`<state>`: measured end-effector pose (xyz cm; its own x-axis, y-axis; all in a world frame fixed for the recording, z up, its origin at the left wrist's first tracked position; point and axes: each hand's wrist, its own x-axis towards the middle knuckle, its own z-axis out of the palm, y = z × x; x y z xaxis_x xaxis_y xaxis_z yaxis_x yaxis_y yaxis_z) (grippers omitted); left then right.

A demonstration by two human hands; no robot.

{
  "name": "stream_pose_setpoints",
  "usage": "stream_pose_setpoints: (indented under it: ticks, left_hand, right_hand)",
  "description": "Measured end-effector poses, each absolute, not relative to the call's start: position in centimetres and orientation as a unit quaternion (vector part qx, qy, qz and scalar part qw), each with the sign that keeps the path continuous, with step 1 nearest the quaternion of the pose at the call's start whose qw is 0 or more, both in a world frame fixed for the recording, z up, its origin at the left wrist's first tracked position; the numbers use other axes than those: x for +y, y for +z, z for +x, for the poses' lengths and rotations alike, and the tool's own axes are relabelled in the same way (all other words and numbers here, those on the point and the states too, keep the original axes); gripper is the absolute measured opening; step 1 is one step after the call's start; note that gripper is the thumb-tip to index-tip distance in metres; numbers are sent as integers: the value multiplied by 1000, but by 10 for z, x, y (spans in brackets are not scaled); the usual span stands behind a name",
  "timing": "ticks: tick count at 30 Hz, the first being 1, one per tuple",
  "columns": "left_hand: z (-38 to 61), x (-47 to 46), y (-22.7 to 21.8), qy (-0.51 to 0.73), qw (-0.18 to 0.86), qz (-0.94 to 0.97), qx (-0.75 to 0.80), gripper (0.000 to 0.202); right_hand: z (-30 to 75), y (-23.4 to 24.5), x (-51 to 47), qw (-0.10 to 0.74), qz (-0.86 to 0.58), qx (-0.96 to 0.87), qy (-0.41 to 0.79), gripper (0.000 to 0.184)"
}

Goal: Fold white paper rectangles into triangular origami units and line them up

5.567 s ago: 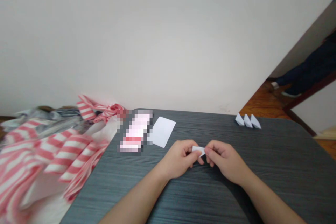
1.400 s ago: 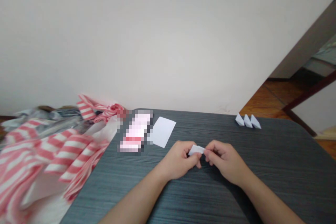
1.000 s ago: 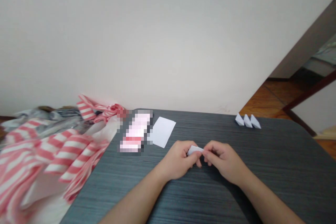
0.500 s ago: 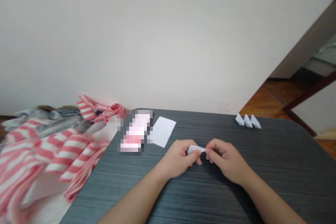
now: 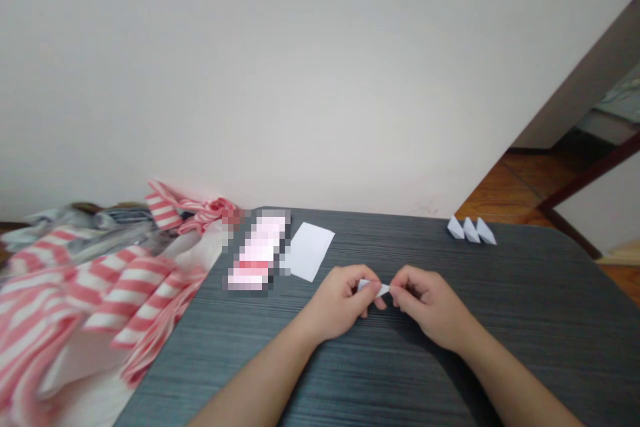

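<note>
From my remote seat, I had the small white piece of folded paper (image 5: 384, 289) in the middle of the work, held above the dark grey, wood-grained table (image 5: 530, 327). The fingers of the left hand (image 5: 345, 300) were clamped on its wider part, thumb on top. Those of the right hand (image 5: 430, 307) were pinched together on its pointed end.

What worried me was the grip: if the two hands pulled unevenly, I judged the thin tip could tear or crumple, and a slack left thumb could let the layers spring open or skew the crease.

Further out, a flat white rectangular paper sheet (image 5: 310, 252) lay beyond the left hand, beside a pixelated upright-rectangle object with pink-and-white colouring (image 5: 257, 250). Three pointed white folded-paper shapes (image 5: 471, 230) stood in a row near the far edge.

I could not read the folds under the left thumb, nor see the underside. The pixelation hid what that object was. The red-and-white striped cloth (image 5: 135, 270) at far left blurred and ran out of view, and both forearms were cut off below.
</note>
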<state>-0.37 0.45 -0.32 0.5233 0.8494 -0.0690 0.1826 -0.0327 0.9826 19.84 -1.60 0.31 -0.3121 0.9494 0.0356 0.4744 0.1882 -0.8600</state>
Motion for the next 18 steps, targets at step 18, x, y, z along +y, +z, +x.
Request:
stream_pose_setpoints:
  ticks: [18]
  left_hand:
    - [-4, 4, -4, 261, 569, 664, 409, 29]
  right_hand:
    - [206, -8, -10, 360, -523, -623, 457, 19]
